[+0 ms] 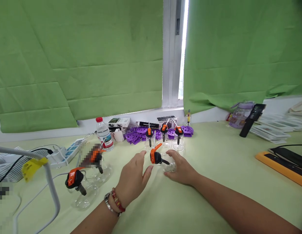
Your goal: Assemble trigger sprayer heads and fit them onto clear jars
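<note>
My right hand (180, 169) is wrapped round a small clear bottle (170, 166) topped by an orange and black pump head (156, 157), standing on the pale green table (214, 169). My left hand (134, 178) is open just left of it, fingers apart, close to the pump head without gripping it. Three similar bottles with orange tops (163, 136) stand in a row behind. Two more (79, 188) sit at the left.
Purple plastic parts (137, 135) and small boxes lie by the window sill. A water bottle (104, 134) and a power strip (68, 151) are at the left. An orange-edged board (280, 165), stacked cards and a purple jar (240, 115) are at the right.
</note>
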`<act>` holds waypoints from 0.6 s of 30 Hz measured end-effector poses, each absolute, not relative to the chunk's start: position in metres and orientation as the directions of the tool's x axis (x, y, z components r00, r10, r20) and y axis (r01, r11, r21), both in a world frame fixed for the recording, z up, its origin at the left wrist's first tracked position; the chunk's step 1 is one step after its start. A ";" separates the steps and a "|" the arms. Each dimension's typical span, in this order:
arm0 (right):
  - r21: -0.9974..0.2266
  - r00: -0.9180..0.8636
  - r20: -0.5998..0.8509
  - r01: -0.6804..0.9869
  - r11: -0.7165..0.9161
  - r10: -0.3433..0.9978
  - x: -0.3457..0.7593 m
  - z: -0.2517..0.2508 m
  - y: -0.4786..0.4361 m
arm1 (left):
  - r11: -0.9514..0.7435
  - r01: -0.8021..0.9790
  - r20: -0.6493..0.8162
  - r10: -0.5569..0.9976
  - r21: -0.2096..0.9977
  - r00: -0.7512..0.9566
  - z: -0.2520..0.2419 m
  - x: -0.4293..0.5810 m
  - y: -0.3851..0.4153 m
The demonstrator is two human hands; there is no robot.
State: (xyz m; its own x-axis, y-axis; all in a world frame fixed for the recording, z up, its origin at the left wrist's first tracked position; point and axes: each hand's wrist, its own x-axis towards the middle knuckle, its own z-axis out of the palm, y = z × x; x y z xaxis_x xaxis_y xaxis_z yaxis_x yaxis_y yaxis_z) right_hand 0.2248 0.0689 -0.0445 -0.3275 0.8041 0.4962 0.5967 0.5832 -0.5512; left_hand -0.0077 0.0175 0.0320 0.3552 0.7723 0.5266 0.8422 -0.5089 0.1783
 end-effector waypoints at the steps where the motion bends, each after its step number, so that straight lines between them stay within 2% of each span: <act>1: -0.552 -0.316 0.514 0.590 0.589 0.798 0.227 -0.044 0.070 | -0.531 0.844 0.594 0.704 0.077 0.389 0.036 -0.015 0.012; 3: -0.528 -0.272 0.590 0.583 0.618 0.760 0.232 -0.041 0.073 | -0.531 0.843 0.676 0.592 -0.083 0.439 0.041 -0.037 -0.001; 5: -0.493 -0.195 0.689 0.580 0.649 0.698 0.241 -0.034 0.076 | -0.459 0.872 0.739 0.527 -0.168 0.420 0.037 -0.065 -0.016; 8: -0.493 -0.007 0.777 0.614 0.616 0.629 0.265 -0.021 0.087 | -0.297 0.941 0.842 0.455 -0.164 0.290 0.017 -0.106 -0.037; 11: -0.600 0.213 0.731 0.654 0.461 0.649 0.300 -0.017 0.104 | -0.175 0.984 0.866 0.485 -0.037 0.119 -0.006 -0.135 -0.051; 13: -0.737 0.376 0.585 0.617 0.277 0.719 0.324 -0.021 0.116 | -0.048 0.989 0.841 0.534 0.139 -0.092 -0.015 -0.146 -0.055; 15: -0.816 0.384 0.416 0.558 0.151 0.824 0.346 -0.029 0.126 | 0.059 0.957 0.755 0.602 0.285 -0.262 -0.019 -0.154 -0.055; 18: -0.909 0.301 0.241 0.402 0.106 0.923 0.364 -0.042 0.133 | 0.149 0.803 0.546 0.661 0.577 -0.515 -0.020 -0.165 -0.049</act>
